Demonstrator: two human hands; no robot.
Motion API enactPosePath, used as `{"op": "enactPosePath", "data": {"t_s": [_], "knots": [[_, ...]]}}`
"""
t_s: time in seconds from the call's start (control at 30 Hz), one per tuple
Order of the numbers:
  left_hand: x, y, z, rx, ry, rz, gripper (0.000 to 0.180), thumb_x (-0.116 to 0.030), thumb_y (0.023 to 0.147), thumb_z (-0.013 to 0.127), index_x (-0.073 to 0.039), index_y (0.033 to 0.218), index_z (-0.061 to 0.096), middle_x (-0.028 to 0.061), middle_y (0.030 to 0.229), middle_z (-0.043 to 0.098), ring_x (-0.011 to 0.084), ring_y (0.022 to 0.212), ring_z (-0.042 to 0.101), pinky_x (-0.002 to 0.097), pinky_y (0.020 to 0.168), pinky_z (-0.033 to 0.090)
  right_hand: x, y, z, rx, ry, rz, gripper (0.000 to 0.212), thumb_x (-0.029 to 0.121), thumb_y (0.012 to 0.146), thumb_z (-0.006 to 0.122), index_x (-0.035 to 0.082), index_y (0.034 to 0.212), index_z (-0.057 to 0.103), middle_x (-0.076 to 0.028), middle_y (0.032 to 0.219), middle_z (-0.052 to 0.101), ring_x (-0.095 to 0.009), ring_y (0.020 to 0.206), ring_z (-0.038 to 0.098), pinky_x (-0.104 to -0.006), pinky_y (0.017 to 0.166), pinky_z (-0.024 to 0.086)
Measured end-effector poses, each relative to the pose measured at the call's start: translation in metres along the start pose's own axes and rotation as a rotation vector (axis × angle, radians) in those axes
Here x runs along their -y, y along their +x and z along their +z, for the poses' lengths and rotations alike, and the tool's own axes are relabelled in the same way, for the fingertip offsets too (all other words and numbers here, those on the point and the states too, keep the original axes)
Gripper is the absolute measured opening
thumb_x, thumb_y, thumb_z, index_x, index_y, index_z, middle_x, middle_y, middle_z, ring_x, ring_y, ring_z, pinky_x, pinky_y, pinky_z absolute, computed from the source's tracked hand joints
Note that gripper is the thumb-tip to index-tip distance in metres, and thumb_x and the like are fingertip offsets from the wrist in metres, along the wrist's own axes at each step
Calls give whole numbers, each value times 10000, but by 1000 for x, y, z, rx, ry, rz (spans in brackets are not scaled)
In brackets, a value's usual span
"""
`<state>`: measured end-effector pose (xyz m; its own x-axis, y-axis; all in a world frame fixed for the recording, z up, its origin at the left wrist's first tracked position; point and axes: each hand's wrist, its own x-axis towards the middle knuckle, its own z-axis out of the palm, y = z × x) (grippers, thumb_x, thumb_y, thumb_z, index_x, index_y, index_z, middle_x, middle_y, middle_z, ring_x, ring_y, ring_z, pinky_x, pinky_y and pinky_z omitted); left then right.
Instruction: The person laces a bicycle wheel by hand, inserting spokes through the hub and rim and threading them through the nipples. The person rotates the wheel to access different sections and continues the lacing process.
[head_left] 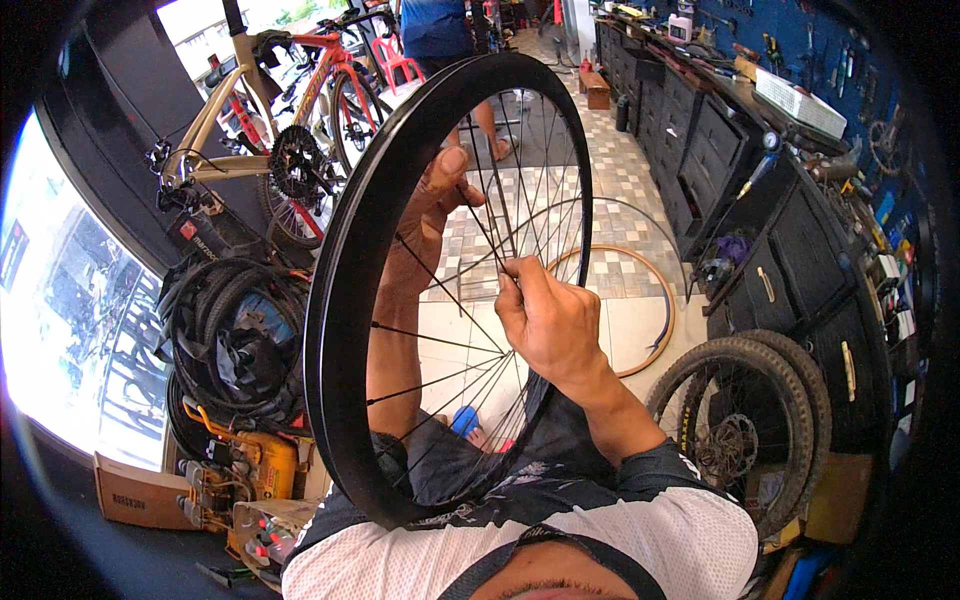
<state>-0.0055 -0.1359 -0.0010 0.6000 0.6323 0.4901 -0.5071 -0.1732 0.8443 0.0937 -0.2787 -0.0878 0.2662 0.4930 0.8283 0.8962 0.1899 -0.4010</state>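
Note:
A black deep-rimmed bicycle wheel (pixel 338 300) without a tyre stands upright and tilted before my body, its lower part by my lap. My left hand (pixel 430 205) shows through the spokes, the forearm passing behind the rim. Its thumb and fingers are closed at the upper end of a black spoke (pixel 484 232). Lower on the spokes, toward the wheel's middle, my right hand (pixel 550 320) pinches a spoke between thumb and forefinger. That hand hides part of the spokes, and the hub is hard to make out.
Bicycles (pixel 300 160) stand at the far left, above bundled tyres (pixel 215 320). A knobby-tyred wheel (pixel 740 430) leans at right beside black cabinets (pixel 780 270). A tan-edged hoop (pixel 660 330) lies on the tiled floor. Another person (pixel 437 30) stands beyond the wheel.

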Motion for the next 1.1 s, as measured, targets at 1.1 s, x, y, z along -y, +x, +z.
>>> {"op": "enactPosePath", "data": {"t_s": [1.1], "knots": [[150, -67, -54, -107, -228, -440, 457, -346, 1089, 495, 3, 1372, 577, 176, 1213, 711, 297, 1123, 678, 454, 995, 528, -62, -35, -49, 556, -135, -5, 327, 442, 880, 749, 235, 1131, 720, -44, 992, 651, -283, 715, 720, -423, 630, 578]]}}
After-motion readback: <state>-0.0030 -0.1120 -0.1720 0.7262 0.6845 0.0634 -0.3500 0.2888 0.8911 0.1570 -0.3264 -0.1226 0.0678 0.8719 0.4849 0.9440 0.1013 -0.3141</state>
